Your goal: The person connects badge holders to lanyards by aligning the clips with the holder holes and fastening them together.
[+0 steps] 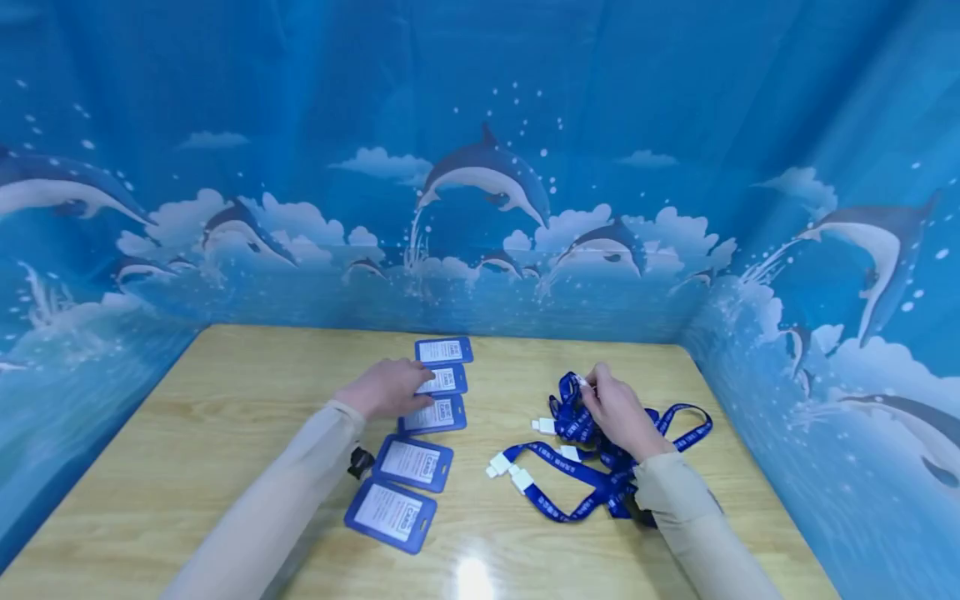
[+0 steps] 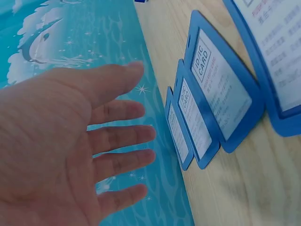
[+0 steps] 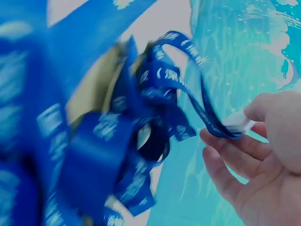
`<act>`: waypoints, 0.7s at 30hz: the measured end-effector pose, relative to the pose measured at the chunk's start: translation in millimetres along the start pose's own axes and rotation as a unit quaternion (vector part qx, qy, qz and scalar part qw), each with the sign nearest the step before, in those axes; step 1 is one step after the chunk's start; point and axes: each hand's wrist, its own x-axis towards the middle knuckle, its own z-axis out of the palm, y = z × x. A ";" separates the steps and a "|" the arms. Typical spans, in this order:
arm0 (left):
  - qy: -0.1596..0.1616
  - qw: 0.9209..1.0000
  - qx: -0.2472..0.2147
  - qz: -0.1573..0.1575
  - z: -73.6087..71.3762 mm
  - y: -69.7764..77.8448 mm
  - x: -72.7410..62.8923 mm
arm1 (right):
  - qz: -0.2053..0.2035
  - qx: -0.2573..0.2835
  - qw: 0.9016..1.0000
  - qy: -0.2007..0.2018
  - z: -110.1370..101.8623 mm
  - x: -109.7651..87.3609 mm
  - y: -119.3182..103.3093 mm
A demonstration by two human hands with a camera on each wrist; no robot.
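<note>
My left hand point(image 1: 390, 387) hovers over the column of blue ID card holders, its fingers straight and spread in the left wrist view, with nothing in its grasp. Beneath and beside it lie several holders, such as the far card holder point(image 1: 442, 351) and the near card holder point(image 1: 390, 514), each with a white printed insert. On the right, my right hand point(image 1: 618, 412) pinches the white plastic clip point(image 3: 237, 122) of a blue lanyard between thumb and fingers. The lanyard's printed strap point(image 3: 207, 110) loops from that clip back to the tangled lanyard pile point(image 3: 99, 150).
Other white clips, including a clip point(image 1: 521, 478), stick out of the pile's left side. A small black object point(image 1: 361, 461) shows at my left wrist. The wooden table point(image 1: 187, 417) is bordered by a blue dolphin-print curtain point(image 1: 480, 283) at the back and sides.
</note>
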 end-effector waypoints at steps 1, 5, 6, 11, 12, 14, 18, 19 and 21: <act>0.002 1.000 0.005 -0.002 -0.7 0.2 2.4 | 0.001 0.004 1.000 0.001 0.6 3.6 -1.7; 0.008 0.999 0.028 -0.017 -0.9 1.6 14.2 | 0.003 0.009 1.000 0.001 6.2 19.9 -8.6; 0.010 0.999 0.029 -0.022 -0.1 1.7 17.4 | 0.001 0.006 1.000 0.002 7.8 24.3 -10.6; 0.021 0.998 0.004 -0.051 12.6 -1.2 39.5 | -0.009 -0.007 1.000 -0.003 19.9 43.1 -17.9; 0.023 0.998 -0.003 -0.057 15.9 -2.6 43.8 | -0.006 -0.007 1.000 -0.008 22.3 46.9 -20.2; 0.022 0.997 -0.013 -0.068 22.3 -5.9 51.5 | 0.001 -0.006 1.000 -0.020 27.9 53.8 -24.4; 0.009 0.995 -0.050 -0.085 34.2 -12.1 62.2 | 0.024 0.006 0.999 -0.042 35.9 63.9 -32.8; 0.004 0.994 -0.062 -0.089 36.9 -13.4 64.1 | 0.029 0.012 0.998 -0.045 37.1 65.4 -34.5; -0.002 0.993 -0.078 -0.090 42.2 -15.9 67.6 | 0.034 0.022 0.998 -0.048 38.8 68.1 -36.1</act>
